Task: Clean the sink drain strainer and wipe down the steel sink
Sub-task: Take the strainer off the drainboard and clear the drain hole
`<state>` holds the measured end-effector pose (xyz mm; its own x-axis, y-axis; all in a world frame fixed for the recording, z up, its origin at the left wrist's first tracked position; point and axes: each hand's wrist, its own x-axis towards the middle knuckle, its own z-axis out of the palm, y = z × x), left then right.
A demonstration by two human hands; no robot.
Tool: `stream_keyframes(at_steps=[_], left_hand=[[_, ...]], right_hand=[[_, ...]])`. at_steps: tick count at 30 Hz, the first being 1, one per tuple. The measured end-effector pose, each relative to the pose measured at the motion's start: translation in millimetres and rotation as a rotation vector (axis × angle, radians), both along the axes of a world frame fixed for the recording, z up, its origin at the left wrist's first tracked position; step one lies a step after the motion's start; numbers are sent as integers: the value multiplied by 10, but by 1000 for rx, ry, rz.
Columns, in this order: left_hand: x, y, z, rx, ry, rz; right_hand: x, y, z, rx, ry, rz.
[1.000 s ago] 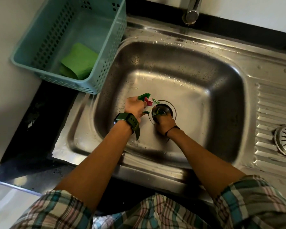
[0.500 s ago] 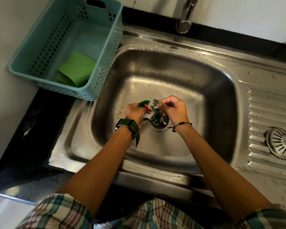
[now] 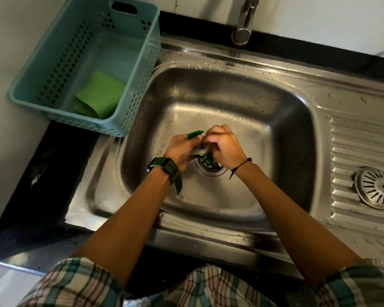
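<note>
While the strainer (image 3: 377, 187) lies on the ribbed drainboard, well apart from the drain (image 3: 210, 168), green scraps (image 3: 206, 159) are being gathered above the open hole. Scraps are grasped in the curled fingers of the left hand (image 3: 180, 149); the fingers of the right hand (image 3: 225, 146) are clenched, seemingly on a small bit, though what is pinched cannot be made out. Every bit should be held firmly and lifted clear, so that nothing is dropped down the drain of the wet sink (image 3: 275, 103).
</note>
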<state>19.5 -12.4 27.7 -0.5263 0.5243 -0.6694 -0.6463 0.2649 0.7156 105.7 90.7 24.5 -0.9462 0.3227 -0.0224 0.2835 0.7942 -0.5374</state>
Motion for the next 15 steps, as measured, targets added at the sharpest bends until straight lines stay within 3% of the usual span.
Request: stream_keyframes(at_steps=[2, 4, 5, 7, 10, 15], left_hand=[[-11, -4, -46, -45, 15, 91], [-40, -16, -92, -159, 48, 164], [-52, -29, -107, -204, 57, 178], [-65, -46, -120, -218, 50, 196], [-66, -60, -133, -249, 82, 192], [-20, -98, -188, -307, 130, 176]], right_hand=[[-9, 63, -45, -195, -11, -74], [-4, 129, -118, -549, 65, -366], [20, 165, -213, -618, 69, -508], [77, 221, -457, -463, -135, -571], [152, 132, -756, -97, -541, -310], [61, -30, -974, 100, -604, -294]])
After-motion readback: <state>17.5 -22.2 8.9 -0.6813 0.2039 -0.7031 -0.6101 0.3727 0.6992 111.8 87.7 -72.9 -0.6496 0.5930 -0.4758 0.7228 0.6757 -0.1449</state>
